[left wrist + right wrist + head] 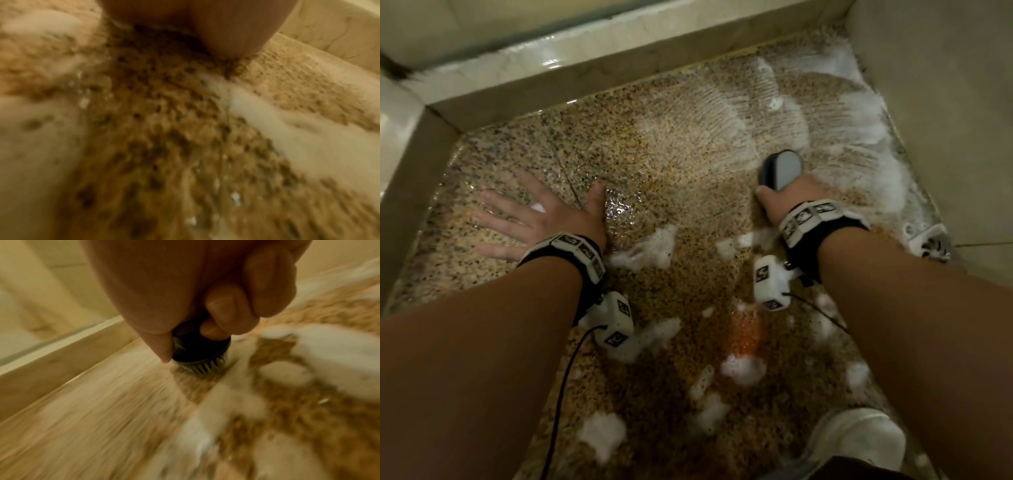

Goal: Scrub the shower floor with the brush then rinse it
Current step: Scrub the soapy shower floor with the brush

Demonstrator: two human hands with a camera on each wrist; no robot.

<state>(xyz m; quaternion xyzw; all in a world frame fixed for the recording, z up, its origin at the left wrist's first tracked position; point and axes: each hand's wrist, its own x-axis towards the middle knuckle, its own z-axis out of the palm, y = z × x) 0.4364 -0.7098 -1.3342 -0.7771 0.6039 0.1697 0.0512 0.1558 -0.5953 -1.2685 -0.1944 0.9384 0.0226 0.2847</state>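
From the head view, the right hand (789, 192) was curled round the brush (781, 168), which stood on the speckled shower floor (671, 144) right of centre, bristles down. Its grey oval top faced up and slightly toward the camera, with the oval's long axis running near to far. The left hand (534, 219) lay flat on the wet floor at the left, fingers spread and holding nothing, probably as a prop for the person's leaning weight. Foam (866, 113) was piled along the far right wall, with combed arcs fanning out beyond the brush and loose clumps in the near half. A drain (928, 245) sat at the right edge, and a white shoe (859, 438) at the near right.

The left wrist view was blurred; it showed only the base of that hand (216, 29) pressed to the floor, with foam on both sides.

In the right wrist view, the fingers (232, 311) wrapped the brush's dark body (200, 350) from above, a grip that seemed meant for pushing downward. The pale bristles (202, 368) met the floor, so the brush stood roughly upright. Streaked blur in the floor suggested a stroke under way. Scrubbing looked partly done, rinsing not begun.
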